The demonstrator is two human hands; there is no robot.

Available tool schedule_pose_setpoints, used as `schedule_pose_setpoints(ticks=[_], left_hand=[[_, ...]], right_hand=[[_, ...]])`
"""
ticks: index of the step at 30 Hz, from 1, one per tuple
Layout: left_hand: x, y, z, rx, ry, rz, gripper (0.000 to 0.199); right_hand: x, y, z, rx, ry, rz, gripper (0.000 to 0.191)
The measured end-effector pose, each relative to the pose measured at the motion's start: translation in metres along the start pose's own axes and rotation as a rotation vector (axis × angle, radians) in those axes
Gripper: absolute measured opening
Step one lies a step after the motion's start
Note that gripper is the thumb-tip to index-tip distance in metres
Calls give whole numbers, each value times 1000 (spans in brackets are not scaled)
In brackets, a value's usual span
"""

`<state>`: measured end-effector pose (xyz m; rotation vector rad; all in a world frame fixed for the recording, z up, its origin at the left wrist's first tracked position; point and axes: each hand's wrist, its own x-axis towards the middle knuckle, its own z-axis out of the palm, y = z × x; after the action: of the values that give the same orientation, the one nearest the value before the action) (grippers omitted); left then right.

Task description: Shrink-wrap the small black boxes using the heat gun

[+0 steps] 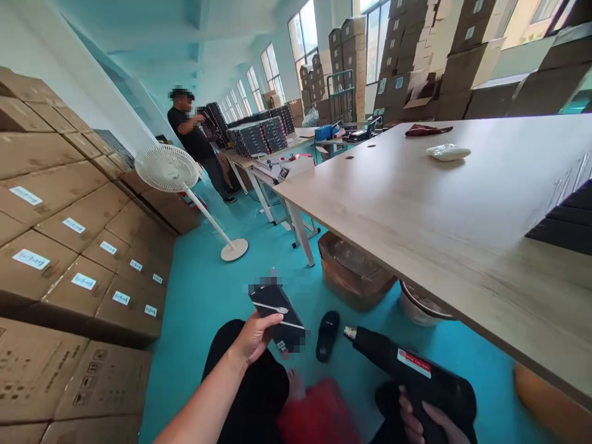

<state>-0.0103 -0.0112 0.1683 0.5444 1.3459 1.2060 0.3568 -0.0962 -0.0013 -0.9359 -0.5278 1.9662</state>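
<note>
Above the blue-green floor [185, 296], the left hand [259, 336] pinches a flat black box [290, 322], its grip closed with the thumb on top. The right hand [428, 419] has its grip curled round a black heat gun [416, 367], whose metal tip [350, 333] sits apart from the box. To do this well, hold the tip a little off, sweep gently, and mind the left hand. The box's ends are blurred, its underside hidden, and the right hand partly cut off. I cannot tell if the gun is blowing.
</note>
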Motion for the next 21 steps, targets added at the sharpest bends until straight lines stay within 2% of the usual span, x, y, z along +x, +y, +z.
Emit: schedule_pose_setpoints(ticks=[2, 5, 8, 11, 14, 16, 21], left_hand=[[9, -34, -4, 40, -12, 29, 39], [35, -78, -1, 37, -111, 45, 42], [58, -118, -1, 100, -173, 47, 46], [70, -153, -7, 243, -293, 26, 44], [75, -174, -10, 343, -421, 23, 42], [78, -181, -6, 372, -480, 18, 42], [82, -188, 6, 408, -571, -36, 43]], right_hand=[[-7, 0, 3, 162, 112, 34, 41], [-20, -3, 12, 375, 238, -9, 49], [-42, -9, 24, 370, 370, -52, 47], [-76, -23, 40, 217, 460, -73, 42], [-109, -50, 65, -20, 504, -37, 43], [-121, -73, 88, -183, 473, 9, 43], [-121, -111, 144, -407, 421, 111, 43]])
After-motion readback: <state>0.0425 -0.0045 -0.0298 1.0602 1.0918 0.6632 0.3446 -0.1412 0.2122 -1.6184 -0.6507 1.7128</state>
